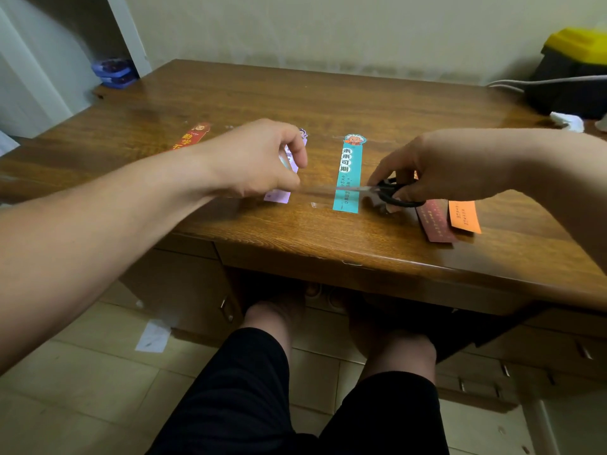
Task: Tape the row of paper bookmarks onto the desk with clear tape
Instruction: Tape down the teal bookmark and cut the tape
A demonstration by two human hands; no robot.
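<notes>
Scissors [387, 188], black-looped, meet taut glossy tape [320, 190].

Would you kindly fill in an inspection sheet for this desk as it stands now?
Surface: glossy wooden desk.
Job's things: red bookmark, purple bookmark, teal bookmark, dark red bookmark and orange bookmark in a row; clear tape stretched across the teal one.
Clutter: white tissue far right; blue container far left.
Grips: left hand pinches the tape; right hand holds black scissors at its other end.
Cables: grey cable, far right.
Surroundings: black-and-yellow bin, tiled floor, paper scrap on it.
</notes>
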